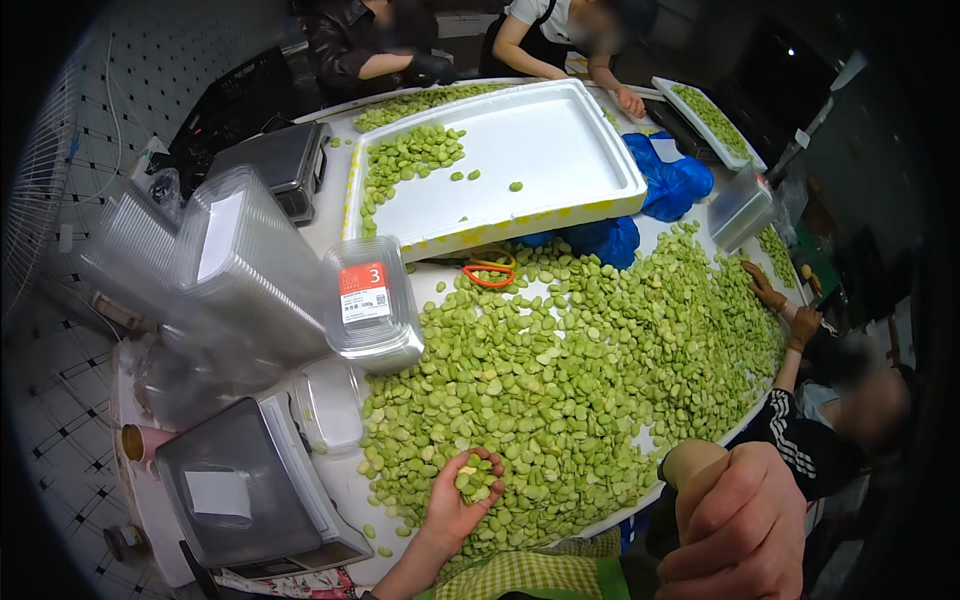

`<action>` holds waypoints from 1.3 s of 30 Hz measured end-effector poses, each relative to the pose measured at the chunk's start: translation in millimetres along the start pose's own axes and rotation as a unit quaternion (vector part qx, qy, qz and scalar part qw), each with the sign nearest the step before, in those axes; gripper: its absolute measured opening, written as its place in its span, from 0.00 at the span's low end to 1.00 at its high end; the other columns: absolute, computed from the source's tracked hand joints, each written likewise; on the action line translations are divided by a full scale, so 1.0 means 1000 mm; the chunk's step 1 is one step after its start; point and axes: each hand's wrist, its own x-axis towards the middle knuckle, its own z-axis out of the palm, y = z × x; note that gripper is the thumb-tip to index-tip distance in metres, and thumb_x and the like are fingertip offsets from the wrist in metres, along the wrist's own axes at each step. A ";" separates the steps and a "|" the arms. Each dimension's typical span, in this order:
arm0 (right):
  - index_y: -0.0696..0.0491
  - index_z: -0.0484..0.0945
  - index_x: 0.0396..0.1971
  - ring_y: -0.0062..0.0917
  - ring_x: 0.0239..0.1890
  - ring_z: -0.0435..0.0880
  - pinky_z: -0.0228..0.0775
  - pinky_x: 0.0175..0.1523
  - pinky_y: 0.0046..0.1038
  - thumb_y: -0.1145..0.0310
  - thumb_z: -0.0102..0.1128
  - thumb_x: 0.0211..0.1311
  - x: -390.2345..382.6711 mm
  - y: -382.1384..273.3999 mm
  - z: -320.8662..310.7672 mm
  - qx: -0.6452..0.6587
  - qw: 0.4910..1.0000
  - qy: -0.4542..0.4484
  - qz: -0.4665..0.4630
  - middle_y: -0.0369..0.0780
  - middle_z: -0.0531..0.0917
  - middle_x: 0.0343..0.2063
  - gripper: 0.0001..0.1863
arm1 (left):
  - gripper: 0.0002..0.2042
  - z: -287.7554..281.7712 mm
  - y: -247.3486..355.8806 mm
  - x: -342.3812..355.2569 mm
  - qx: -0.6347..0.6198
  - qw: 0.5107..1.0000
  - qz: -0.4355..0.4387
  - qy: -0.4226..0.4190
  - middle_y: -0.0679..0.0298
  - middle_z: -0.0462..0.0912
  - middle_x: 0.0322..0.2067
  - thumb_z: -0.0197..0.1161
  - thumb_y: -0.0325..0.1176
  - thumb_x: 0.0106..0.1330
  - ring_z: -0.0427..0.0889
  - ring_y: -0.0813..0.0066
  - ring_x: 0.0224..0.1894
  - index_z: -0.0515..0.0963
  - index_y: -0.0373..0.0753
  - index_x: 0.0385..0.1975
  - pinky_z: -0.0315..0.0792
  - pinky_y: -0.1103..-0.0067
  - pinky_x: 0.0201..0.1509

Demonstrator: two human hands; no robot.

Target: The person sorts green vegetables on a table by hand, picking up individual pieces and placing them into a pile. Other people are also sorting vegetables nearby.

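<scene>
Green shelled broad beans are spread in a wide heap over the table before me. My left hand is cupped, palm up, at the near edge of the heap, its fingers curled round a few broad beans. Raised close to the camera at the lower right, my right hand is closed in a fist. Whatever it may hold is hidden. A clear plastic tub lies left of the heap, beside a scale. Lidded tubs with a red-and-white label stand just behind it.
Tall stacks of clear tubs rise at the left, with another scale behind. A white foam tray holds some beans; orange-handled scissors and blue bags lie near it. Other people work at the far side and right.
</scene>
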 end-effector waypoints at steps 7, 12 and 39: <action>0.48 0.76 0.32 0.21 0.22 0.76 0.64 0.28 0.22 0.69 0.60 0.50 -0.006 0.001 -0.003 0.006 1.000 0.020 -0.005 0.33 0.79 0.26 0.07 | 0.10 0.001 -0.001 -0.003 -0.001 1.000 -0.006 0.013 0.58 0.75 0.38 0.49 0.36 0.68 0.75 0.67 0.39 0.72 0.36 0.39 0.73 0.75 0.37; 0.57 0.80 0.26 0.22 0.22 0.78 0.68 0.25 0.22 0.75 0.55 0.60 -0.069 0.098 0.025 -0.194 0.957 0.183 0.117 0.36 0.81 0.24 0.05 | 0.11 0.001 0.003 -0.003 -0.021 1.000 0.006 0.013 0.58 0.76 0.38 0.48 0.37 0.69 0.75 0.67 0.39 0.73 0.37 0.39 0.72 0.74 0.38; 0.53 0.78 0.43 0.41 0.31 0.78 0.73 0.34 0.38 0.72 0.55 0.55 -0.184 0.343 0.109 -0.347 0.836 -0.013 0.424 0.44 0.75 0.27 0.14 | 0.08 -0.003 0.021 -0.002 -0.015 0.999 0.028 0.028 0.58 0.75 0.40 0.50 0.32 0.67 0.74 0.68 0.41 0.72 0.37 0.40 0.72 0.73 0.42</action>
